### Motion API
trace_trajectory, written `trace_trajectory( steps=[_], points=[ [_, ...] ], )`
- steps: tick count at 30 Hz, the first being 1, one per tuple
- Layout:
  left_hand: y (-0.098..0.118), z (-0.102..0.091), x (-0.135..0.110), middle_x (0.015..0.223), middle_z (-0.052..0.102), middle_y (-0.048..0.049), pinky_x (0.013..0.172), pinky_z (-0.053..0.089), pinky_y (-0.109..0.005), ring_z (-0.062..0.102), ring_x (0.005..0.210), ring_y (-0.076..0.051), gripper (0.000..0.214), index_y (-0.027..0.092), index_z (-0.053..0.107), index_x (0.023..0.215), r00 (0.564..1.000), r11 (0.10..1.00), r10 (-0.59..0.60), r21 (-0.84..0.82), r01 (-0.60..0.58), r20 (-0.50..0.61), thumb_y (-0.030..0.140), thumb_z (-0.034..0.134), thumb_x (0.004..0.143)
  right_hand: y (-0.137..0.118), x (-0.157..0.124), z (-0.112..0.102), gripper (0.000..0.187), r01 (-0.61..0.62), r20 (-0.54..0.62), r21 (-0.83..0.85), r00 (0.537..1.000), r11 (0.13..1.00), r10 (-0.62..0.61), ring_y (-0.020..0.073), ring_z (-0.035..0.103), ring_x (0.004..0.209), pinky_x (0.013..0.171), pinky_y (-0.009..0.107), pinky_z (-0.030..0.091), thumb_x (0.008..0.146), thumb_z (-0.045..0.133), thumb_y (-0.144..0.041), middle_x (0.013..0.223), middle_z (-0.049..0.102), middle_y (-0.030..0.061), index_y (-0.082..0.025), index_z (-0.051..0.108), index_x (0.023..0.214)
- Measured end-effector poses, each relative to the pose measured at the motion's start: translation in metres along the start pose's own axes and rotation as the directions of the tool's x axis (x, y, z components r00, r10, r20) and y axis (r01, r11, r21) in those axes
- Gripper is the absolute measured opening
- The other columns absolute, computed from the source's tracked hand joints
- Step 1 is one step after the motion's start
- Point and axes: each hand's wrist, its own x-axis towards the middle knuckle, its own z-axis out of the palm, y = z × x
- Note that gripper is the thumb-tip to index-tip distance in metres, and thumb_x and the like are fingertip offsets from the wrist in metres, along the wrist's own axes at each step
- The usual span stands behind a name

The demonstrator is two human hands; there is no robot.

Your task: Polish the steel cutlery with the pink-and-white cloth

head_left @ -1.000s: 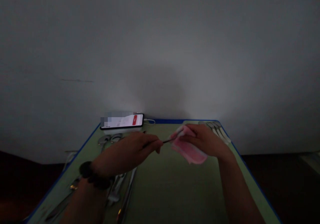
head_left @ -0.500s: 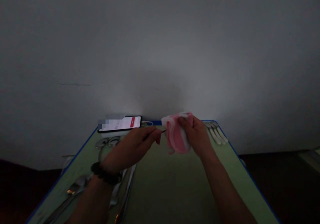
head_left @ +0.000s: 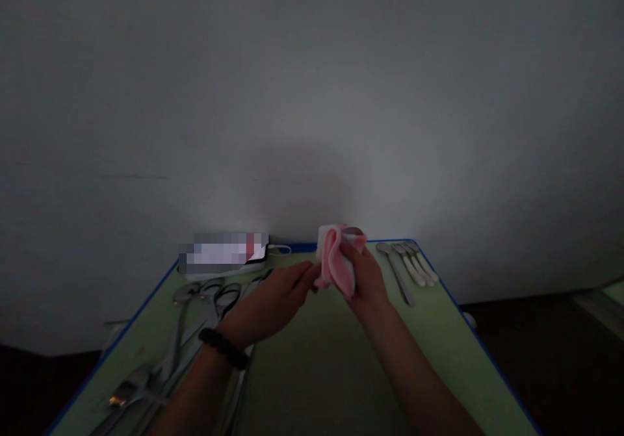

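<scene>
My right hand is closed around a folded pink-and-white cloth, held above the far part of the table. What looks like a spoon's bowl pokes out at the cloth's upper right; the cloth wraps the rest. My left hand, with a dark beaded bracelet on the wrist, has its fingers pinched at the cloth's lower left, where the spoon's handle end is. The handle itself is hidden by fingers and cloth.
Several spoons and other metal cutlery lie at the left, partly under my left arm. A lit phone with a white cable rests at the far left edge. On the right are a metal spoon and white-handled cutlery. A wall rises behind the green table.
Both hands have drawn closer together and the cloth has shifted slightly left. A spoon bowl now shows above the cloth. The metal spoon at the right has come into view beside my right hand.
</scene>
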Motion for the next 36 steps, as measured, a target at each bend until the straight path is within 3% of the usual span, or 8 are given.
trace_trajectory(
  steps=[8,12,15,21,25,28,32,36],
  points=[
    [0.001,-0.014,-0.013,0.073,0.057,0.0005,0.062,0.039,-0.026,0.054,0.068,-0.015,0.031,0.021,0.056,0.092,0.979,0.993,-0.071,0.102,0.052,0.189,0.034,0.027,0.092,-0.003,0.003,0.004,0.033,0.131,-0.048,0.007,0.990,0.991,-0.130,0.0126,0.059,0.065,0.056,0.023,0.048,0.070,0.064,-0.039,0.083,0.067,0.0026,-0.017,0.062,0.095],
    [0.004,-0.009,-0.011,0.070,0.056,0.0006,0.060,0.039,-0.026,0.054,0.065,-0.015,0.033,0.020,0.055,0.087,0.981,0.991,-0.091,0.117,0.071,0.174,0.033,0.025,0.091,-0.003,-0.002,0.009,0.033,-0.027,0.025,0.096,0.999,0.995,0.025,0.0146,0.059,0.068,0.058,0.027,0.050,0.077,0.054,-0.044,0.083,0.065,0.0031,-0.017,0.061,0.095],
    [0.005,-0.002,-0.008,0.067,0.056,0.0012,0.060,0.039,-0.026,0.054,0.063,-0.014,0.034,0.020,0.054,0.084,0.987,0.992,-0.076,0.111,0.060,0.140,0.034,0.024,0.092,-0.001,-0.002,0.009,0.026,0.005,-0.013,0.101,1.000,0.995,-0.004,0.0128,0.056,0.064,0.061,0.027,0.049,0.075,0.057,-0.040,0.080,0.064,0.0015,-0.018,0.061,0.090],
    [0.002,-0.012,-0.014,0.072,0.056,0.0011,0.062,0.039,-0.026,0.053,0.066,-0.014,0.033,0.020,0.052,0.083,0.992,0.989,-0.062,0.141,0.046,0.108,0.034,0.024,0.092,-0.011,0.006,-0.005,0.032,0.047,0.164,-0.168,0.986,0.985,-0.019,0.0128,0.056,0.070,0.066,0.025,0.045,0.072,0.060,-0.043,0.085,0.064,0.0011,-0.020,0.061,0.094],
    [0.005,-0.032,-0.026,0.069,0.053,0.0024,0.061,0.038,-0.027,0.051,0.065,-0.014,0.032,0.021,0.052,0.078,0.985,0.979,-0.111,0.185,0.085,0.136,0.036,0.027,0.091,-0.036,0.004,-0.021,0.034,0.278,0.313,-0.622,0.945,0.732,-0.092,0.0123,0.051,0.063,0.058,0.022,0.038,0.077,0.052,-0.048,0.070,0.062,-0.0006,-0.016,0.063,0.079],
    [0.010,-0.037,-0.031,0.069,0.054,0.0019,0.064,0.038,-0.028,0.051,0.068,-0.015,0.033,0.021,0.054,0.077,0.983,0.974,-0.128,0.204,0.099,0.134,0.039,0.029,0.090,-0.047,-0.001,-0.021,0.034,0.432,0.379,-0.731,0.901,0.528,-0.212,0.0119,0.047,0.059,0.054,0.021,0.033,0.079,0.051,-0.047,0.062,0.059,-0.0011,-0.016,0.062,0.070],
    [0.017,-0.026,-0.026,0.066,0.052,0.0028,0.058,0.037,-0.025,0.049,0.061,-0.013,0.036,0.021,0.053,0.078,0.981,0.989,-0.128,0.090,0.116,0.148,0.042,0.027,0.091,-0.033,-0.005,-0.003,0.034,0.449,0.195,-0.499,0.892,0.741,-0.409,0.0125,0.053,0.070,0.059,0.021,0.038,0.081,0.047,-0.049,0.083,0.064,0.0014,-0.019,0.062,0.089],
    [0.021,-0.007,-0.014,0.062,0.048,0.0037,0.055,0.036,-0.022,0.047,0.058,-0.011,0.040,0.019,0.051,0.076,0.984,0.996,-0.032,-0.080,0.047,0.177,0.042,0.022,0.093,-0.014,-0.003,0.010,0.034,0.259,0.063,-0.088,0.965,0.962,-0.254,0.0109,0.055,0.067,0.054,0.020,0.042,0.077,0.053,-0.049,0.084,0.063,0.0005,-0.020,0.059,0.095]
  ],
)
